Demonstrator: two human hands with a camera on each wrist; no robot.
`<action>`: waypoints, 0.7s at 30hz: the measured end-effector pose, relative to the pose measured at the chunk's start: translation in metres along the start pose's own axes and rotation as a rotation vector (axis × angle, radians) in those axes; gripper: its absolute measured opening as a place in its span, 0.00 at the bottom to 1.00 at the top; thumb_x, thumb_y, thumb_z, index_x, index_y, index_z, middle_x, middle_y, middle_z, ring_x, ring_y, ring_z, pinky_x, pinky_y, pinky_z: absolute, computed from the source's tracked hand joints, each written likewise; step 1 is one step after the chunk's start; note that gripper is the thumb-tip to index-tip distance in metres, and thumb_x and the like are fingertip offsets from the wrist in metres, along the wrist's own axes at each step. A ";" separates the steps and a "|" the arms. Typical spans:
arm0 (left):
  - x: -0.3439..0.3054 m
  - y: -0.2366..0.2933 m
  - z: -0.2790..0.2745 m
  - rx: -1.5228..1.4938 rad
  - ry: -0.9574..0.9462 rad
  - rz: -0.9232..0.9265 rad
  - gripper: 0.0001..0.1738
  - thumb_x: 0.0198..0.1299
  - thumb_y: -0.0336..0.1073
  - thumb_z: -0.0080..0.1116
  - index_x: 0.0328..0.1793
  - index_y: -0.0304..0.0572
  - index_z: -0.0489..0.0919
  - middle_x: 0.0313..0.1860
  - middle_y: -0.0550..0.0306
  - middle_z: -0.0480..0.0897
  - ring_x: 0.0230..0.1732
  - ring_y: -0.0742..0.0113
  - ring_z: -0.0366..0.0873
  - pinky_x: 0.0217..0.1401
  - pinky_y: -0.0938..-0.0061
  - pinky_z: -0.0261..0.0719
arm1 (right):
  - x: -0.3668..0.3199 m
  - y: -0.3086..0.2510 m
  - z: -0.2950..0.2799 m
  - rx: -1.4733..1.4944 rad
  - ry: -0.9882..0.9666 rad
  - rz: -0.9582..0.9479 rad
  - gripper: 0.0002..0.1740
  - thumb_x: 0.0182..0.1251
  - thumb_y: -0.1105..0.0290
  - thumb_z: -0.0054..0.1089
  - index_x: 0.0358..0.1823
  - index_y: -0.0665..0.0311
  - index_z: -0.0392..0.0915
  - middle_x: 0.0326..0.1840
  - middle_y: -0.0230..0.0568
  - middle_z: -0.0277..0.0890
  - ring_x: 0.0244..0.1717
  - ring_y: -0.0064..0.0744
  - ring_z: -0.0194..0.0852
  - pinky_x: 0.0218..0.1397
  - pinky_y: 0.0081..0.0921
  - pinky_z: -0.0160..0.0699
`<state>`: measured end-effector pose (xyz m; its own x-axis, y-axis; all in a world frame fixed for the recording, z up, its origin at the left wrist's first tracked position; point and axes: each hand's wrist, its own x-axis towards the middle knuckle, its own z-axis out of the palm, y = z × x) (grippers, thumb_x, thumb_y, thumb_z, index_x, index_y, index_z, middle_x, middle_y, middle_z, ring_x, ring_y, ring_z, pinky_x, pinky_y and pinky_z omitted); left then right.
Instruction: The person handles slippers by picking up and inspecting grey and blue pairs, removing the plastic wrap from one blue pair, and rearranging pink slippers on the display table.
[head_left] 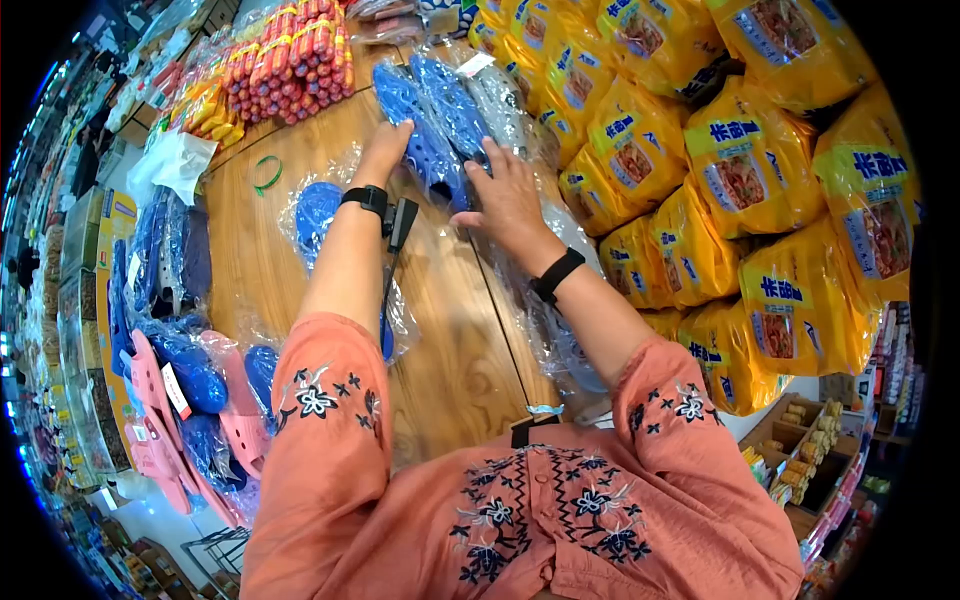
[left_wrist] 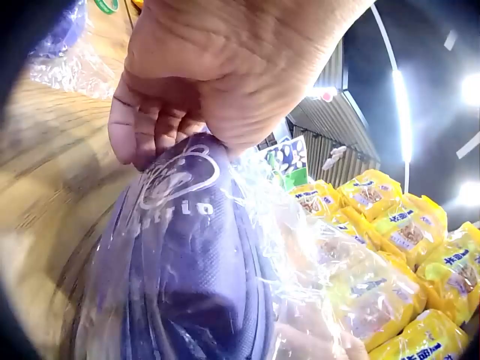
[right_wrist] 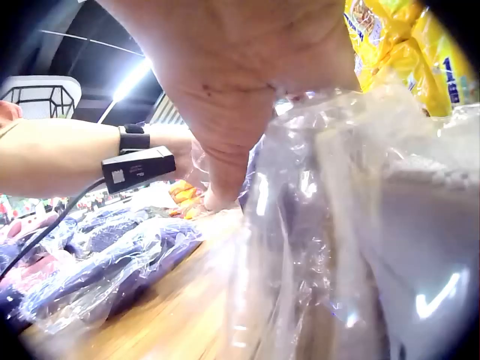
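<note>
A pair of blue clogs [head_left: 425, 120] in clear plastic lies on the table's far part. My left hand [head_left: 385, 150] is at their left side; in the left wrist view the curled fingers of my left hand [left_wrist: 225, 75] grip the end of a wrapped purple-blue shoe [left_wrist: 187, 255]. On the other side, my right hand [head_left: 508, 195] is spread, its fingertips touching the clogs' right edge. Clear wrapping [right_wrist: 307, 225] fills the area under my right hand [right_wrist: 240, 82] in the right wrist view, where its fingertips are hidden.
Yellow food bags [head_left: 735, 180] are stacked at the right. Red packaged sticks [head_left: 290, 60] stand at the back left. Pink clogs [head_left: 155, 410] and wrapped blue ones line the left edge. A single wrapped blue shoe [head_left: 318, 210] and a green band [head_left: 267, 175] lie on the wooden table [head_left: 450, 330].
</note>
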<state>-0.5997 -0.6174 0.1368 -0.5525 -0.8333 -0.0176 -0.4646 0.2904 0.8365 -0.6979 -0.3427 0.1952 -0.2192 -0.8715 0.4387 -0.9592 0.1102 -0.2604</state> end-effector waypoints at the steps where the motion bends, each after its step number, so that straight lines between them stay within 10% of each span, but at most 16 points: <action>1: 0.003 0.001 -0.001 0.025 -0.022 -0.011 0.27 0.68 0.54 0.52 0.33 0.33 0.82 0.26 0.49 0.82 0.26 0.60 0.81 0.28 0.65 0.78 | -0.001 0.001 0.000 0.000 0.001 -0.006 0.41 0.48 0.50 0.81 0.64 0.58 0.77 0.79 0.56 0.60 0.75 0.62 0.58 0.76 0.53 0.59; 21: -0.022 0.033 -0.025 -0.246 -0.095 -0.087 0.16 0.67 0.45 0.51 0.35 0.40 0.78 0.24 0.58 0.77 0.22 0.68 0.75 0.25 0.72 0.74 | 0.003 0.009 0.006 0.033 0.112 0.009 0.26 0.47 0.57 0.81 0.45 0.61 0.83 0.74 0.54 0.67 0.71 0.55 0.64 0.71 0.50 0.61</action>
<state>-0.5861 -0.6013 0.1788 -0.5855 -0.7991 -0.1365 -0.3377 0.0874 0.9372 -0.7064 -0.3468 0.1888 -0.2477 -0.8118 0.5288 -0.9513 0.1003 -0.2916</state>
